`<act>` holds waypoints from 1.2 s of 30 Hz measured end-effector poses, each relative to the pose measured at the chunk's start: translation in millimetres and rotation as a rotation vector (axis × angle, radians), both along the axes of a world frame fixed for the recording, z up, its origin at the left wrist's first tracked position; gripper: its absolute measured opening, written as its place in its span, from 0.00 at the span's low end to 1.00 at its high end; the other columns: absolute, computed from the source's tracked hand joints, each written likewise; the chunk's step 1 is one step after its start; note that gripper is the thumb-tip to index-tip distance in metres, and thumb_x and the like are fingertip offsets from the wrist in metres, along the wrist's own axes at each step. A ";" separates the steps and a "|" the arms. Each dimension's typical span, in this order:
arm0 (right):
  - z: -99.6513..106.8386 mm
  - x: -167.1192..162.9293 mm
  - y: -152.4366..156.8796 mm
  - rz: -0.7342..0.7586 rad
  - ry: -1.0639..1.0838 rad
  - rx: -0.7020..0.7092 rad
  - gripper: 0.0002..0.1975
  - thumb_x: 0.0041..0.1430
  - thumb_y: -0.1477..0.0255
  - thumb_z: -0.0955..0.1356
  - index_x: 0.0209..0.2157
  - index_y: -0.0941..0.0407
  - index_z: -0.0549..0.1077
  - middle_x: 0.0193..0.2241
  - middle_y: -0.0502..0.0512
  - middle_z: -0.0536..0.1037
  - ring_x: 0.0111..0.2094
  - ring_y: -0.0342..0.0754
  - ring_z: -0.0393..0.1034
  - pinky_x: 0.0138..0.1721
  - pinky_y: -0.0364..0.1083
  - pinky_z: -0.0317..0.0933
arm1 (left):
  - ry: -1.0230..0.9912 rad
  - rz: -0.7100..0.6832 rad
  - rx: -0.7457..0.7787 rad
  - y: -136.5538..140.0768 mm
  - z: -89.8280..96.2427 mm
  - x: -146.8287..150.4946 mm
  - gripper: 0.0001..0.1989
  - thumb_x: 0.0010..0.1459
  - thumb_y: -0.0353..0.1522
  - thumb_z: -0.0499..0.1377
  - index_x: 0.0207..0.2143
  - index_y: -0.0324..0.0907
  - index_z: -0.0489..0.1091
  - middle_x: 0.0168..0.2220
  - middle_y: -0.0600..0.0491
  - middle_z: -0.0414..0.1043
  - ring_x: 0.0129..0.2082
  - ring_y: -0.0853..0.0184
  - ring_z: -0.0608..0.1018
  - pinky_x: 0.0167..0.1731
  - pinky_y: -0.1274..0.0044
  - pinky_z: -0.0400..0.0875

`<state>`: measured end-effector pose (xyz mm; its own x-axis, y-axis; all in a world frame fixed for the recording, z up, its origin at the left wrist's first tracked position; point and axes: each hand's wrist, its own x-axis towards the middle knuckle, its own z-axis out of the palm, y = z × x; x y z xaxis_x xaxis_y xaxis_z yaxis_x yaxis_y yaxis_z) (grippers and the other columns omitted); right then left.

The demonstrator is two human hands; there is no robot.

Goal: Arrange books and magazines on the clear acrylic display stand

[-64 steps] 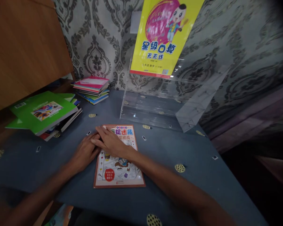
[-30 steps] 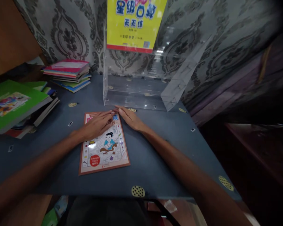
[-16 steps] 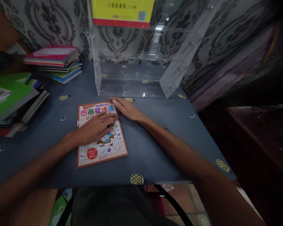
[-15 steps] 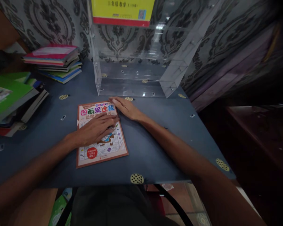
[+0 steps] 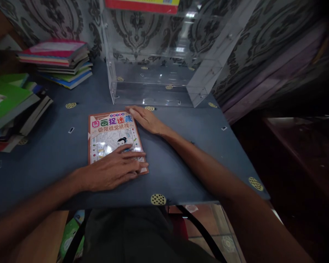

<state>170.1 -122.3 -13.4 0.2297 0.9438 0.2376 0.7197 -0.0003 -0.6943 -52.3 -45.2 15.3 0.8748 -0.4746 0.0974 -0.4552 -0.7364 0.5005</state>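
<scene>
A thin picture book [image 5: 113, 129] with a brown border and colourful Chinese lettering lies flat on the table. Across its lower part stretches my left hand [image 5: 115, 166], palm down with fingers apart, hiding the bottom of the cover. My right hand [image 5: 145, 119] rests at the book's upper right corner, its fingertips touching the edge and its fingers extended.
Behind the book stands a clear acrylic rack [image 5: 156, 95] holding a yellow and red book [image 5: 142, 5] high up. At the left are a stack of books [image 5: 57, 60] and a leaning pile with a green book [image 5: 11, 98]. The blue table [image 5: 181, 160] has pineapple prints.
My left hand has slid down the cover towards the near edge of the book, uncovering more of the title and drawing. My right hand stays at the corner. The view has tilted slightly downward.
</scene>
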 end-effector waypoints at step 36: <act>14.1 -160.7 -58.3 0.432 -0.574 -0.118 0.32 0.71 0.59 0.62 0.66 0.67 0.58 0.68 0.69 0.60 0.71 0.57 0.49 0.70 0.62 0.45 | -0.103 0.583 -0.713 70.5 -31.0 33.7 0.07 0.63 0.32 0.53 0.39 0.39 0.69 0.38 0.50 0.73 0.39 0.68 0.74 0.45 0.71 0.69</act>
